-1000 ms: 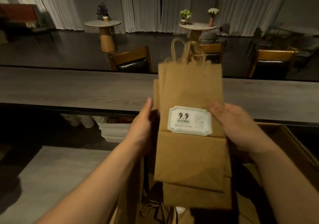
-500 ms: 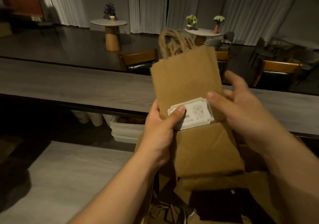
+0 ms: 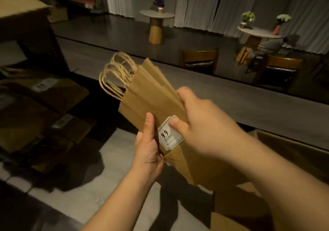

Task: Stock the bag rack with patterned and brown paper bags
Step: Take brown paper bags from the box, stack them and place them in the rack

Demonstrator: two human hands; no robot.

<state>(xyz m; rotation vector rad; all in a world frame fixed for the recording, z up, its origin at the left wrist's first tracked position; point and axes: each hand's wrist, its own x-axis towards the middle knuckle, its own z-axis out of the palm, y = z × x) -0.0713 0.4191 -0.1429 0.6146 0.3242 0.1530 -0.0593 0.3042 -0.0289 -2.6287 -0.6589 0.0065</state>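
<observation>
A flat bundle of several brown paper bags [image 3: 147,95] with twisted paper handles [image 3: 115,75] tilts up to the left in front of me. A white price label [image 3: 168,138] reading 9.9 sits on the front bag. My left hand [image 3: 149,152] grips the bundle's left edge near the bottom fold. My right hand [image 3: 203,124] holds the bundle from the right, thumb on the label. To the left, more brown bags [image 3: 58,93] lie stacked on a dark rack [image 3: 41,40].
A long grey counter [image 3: 249,106] runs across behind the bundle. An open cardboard box [image 3: 293,152] stands at my lower right. Wooden chairs [image 3: 199,59] and round tables with flowers [image 3: 156,17] fill the room beyond. A pale work surface [image 3: 106,177] lies below my arms.
The view has swung left, bringing the rack with stacked bags into sight. The bundle has tilted from upright to handles pointing up-left, and my right hand has closed over it.
</observation>
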